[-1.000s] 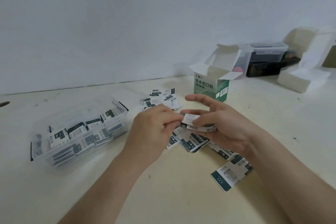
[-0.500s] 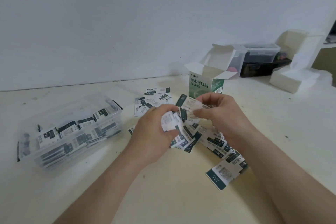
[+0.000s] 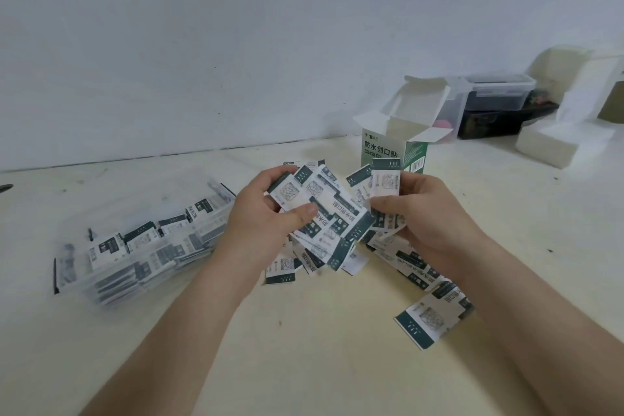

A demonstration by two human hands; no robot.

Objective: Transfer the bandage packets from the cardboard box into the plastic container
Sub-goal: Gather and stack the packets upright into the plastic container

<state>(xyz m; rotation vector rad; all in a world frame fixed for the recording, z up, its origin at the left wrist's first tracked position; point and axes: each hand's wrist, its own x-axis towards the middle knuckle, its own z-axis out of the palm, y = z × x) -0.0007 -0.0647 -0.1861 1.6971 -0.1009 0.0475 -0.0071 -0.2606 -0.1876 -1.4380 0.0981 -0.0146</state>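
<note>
From the head camera, both hands are raised over a pale table (image 3: pixel 304 365). The left hand (image 3: pixel 266 223) grips a fanned bunch of bandage packets (image 3: pixel 324 209), thumb pressed on top and fingers curled behind. The right hand (image 3: pixel 429 219) pinches a single packet (image 3: pixel 385 179) upright between thumb and fingers, just beside that bunch. More loose packets (image 3: pixel 429 314) lie scattered on the table under and around the hands. The cardboard box (image 3: pixel 395 142) stands upright behind the hands with its flaps open. The clear plastic container (image 3: pixel 145 246) sits to the left, already holding rows of packets. A lidded tub (image 3: pixel 496 91) stands far right by the wall.
</note>
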